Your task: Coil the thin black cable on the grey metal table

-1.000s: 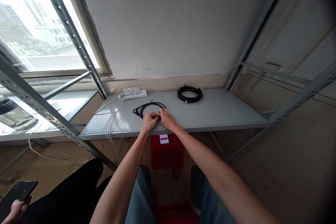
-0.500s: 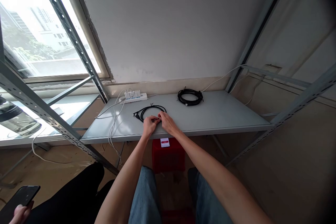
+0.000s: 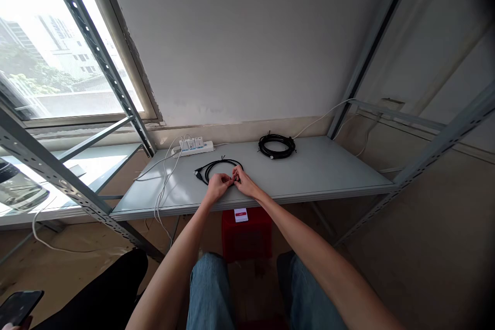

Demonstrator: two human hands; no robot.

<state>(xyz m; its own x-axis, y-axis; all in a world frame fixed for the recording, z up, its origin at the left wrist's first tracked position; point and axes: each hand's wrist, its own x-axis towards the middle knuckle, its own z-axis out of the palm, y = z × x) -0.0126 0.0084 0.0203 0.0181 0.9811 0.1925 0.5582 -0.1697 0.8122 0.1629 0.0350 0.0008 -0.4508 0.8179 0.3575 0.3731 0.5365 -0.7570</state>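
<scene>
head view, looking down at a grey shelf (image 3: pixel 328 172) set in a steel rack. left hand (image 3: pixel 216 186) and right hand (image 3: pixel 244 184) meet fingertip to fingertip at the near edge of a black cable (image 3: pixel 220 164) that lies coiled in a loose loop on the shelf, left of its middle. both hands are narrow, fingers curled in and pinched on the near side of the loop. whatever sits between the fingertips is too small to make out. the cable's plug end pokes out at the left of the loop, flat on the shelf. a second coil (image 3: pixel 276 145) — black, wound tighter — lies further back and to the right, well apart from the hands. a white power strip (image 3: pixel 192 147) sits at the back left by the wall, with white cords (image 3: pixel 164 180) trailing from it over the front edge. under the shelf, just below the hands, is a red crate (image 3: pixel 247 234) with a white label (image 3: pixel 240 214). both forearms are bare, and knees in jeans show at the bottom. far bottom left, beside a dark trouser leg, is a phone (image 3: pixel 17 307) — another person's, their hand barely in view.
</scene>
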